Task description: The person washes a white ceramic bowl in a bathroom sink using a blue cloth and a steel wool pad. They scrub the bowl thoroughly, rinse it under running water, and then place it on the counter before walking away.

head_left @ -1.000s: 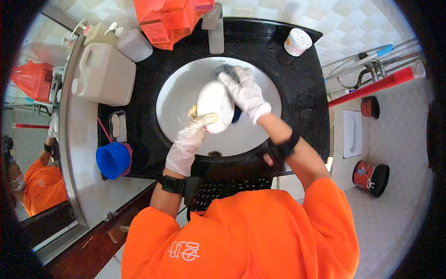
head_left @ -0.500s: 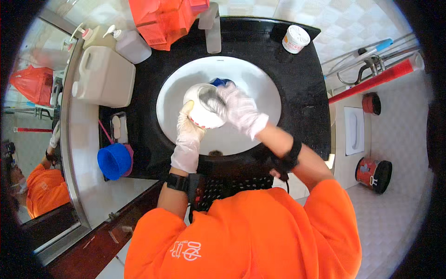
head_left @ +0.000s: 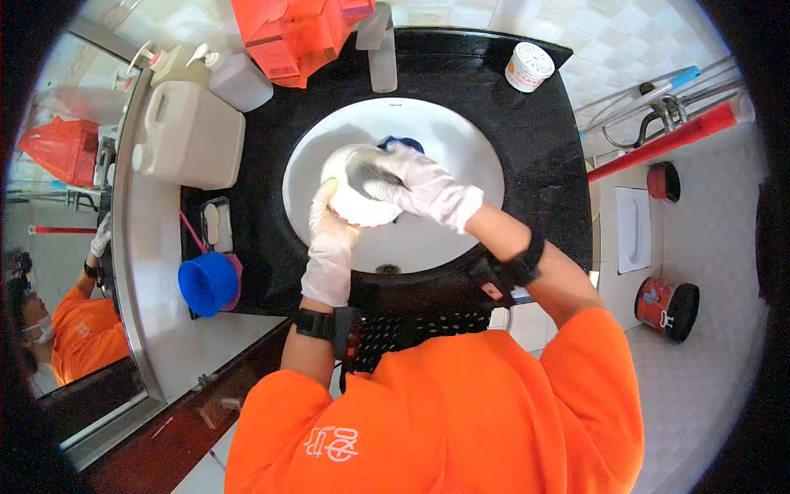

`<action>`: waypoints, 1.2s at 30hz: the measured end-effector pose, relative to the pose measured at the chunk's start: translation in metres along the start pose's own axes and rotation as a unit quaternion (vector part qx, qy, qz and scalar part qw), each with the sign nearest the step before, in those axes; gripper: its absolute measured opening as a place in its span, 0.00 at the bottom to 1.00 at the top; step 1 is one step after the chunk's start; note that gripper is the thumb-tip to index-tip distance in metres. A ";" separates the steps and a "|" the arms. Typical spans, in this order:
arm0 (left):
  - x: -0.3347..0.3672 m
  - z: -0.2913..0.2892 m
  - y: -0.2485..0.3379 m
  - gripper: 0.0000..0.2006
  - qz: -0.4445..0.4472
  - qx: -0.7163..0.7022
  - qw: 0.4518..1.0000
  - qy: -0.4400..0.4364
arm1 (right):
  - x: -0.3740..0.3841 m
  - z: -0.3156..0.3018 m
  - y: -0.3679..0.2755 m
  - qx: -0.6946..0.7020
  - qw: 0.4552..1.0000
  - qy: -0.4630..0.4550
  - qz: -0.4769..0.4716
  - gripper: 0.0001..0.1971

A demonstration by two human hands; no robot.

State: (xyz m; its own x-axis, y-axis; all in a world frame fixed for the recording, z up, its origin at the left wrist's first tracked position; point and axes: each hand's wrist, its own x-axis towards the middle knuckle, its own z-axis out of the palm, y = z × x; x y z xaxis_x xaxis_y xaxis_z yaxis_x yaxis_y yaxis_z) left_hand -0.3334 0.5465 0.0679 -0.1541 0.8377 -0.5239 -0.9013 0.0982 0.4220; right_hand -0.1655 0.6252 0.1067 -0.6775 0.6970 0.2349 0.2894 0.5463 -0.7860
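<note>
With twelve o'clock pointing away from the person, the white bowl [head_left: 350, 200] lies toward about one o'clock from the gloved left hand [head_left: 327, 218] and at about nine from the gloved right hand [head_left: 424, 189]. It is held between the two, over the basin, so neither is clearly nearer. The left hand grips its near-left side, thumb laid up along the wall. The right hand is closed on what looks like a grey scouring pad [head_left: 364, 174], pressed to the bowl (whether inside the mouth or on the outer wall, the blur does not let me tell). Being round, the bowl offers no long axis; red marks show along its six o'clock edge.

Beneath is the white oval sink [head_left: 471, 165], glossy and set in a black speckled counter [head_left: 543, 177]. A dark blue item [head_left: 407, 144] shows beyond the bowl, between one and two o'clock.

Around the sink, a red bag [head_left: 304, 41] sits at eleven, the grey tap [head_left: 382, 70] near twelve, and a white tub [head_left: 529, 70] between one and two. A pale jug [head_left: 197, 136] stands between nine and ten, a blue container [head_left: 206, 284] at eight. Farther out, a bucket [head_left: 658, 306] rests on the floor toward four.
</note>
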 end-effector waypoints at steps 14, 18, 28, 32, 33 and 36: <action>-0.021 0.041 -0.011 0.20 -0.005 0.023 0.999 0.033 | 0.017 -0.021 0.024 -0.028 0.978 0.066 0.195 0.27; 0.001 0.024 -0.007 0.32 0.022 -0.030 0.999 0.011 | -0.014 -0.018 -0.025 0.170 0.920 0.025 0.351 0.28; 0.004 0.032 -0.002 0.26 -0.014 -0.087 0.996 -0.019 | -0.017 0.015 -0.036 -0.091 0.983 0.159 0.025 0.16; -0.012 0.048 0.010 0.31 0.053 -0.051 0.997 0.005 | -0.036 0.008 0.006 0.022 0.970 0.120 0.210 0.20; -0.015 0.050 0.011 0.31 0.066 -0.033 0.997 0.002 | -0.031 0.005 0.011 0.061 0.949 0.084 0.298 0.21; -0.016 0.053 0.007 0.27 0.048 0.018 0.999 -0.013 | -0.007 -0.003 0.052 0.142 0.937 0.092 0.307 0.23</action>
State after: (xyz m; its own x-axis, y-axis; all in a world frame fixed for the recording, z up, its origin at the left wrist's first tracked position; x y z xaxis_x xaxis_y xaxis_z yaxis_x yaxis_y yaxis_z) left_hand -0.3161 0.5619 0.1182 -0.2286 0.8580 -0.4600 -0.8676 0.0348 0.4961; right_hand -0.1438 0.6505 0.0659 -0.3073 0.9216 -0.2373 0.3771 -0.1110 -0.9195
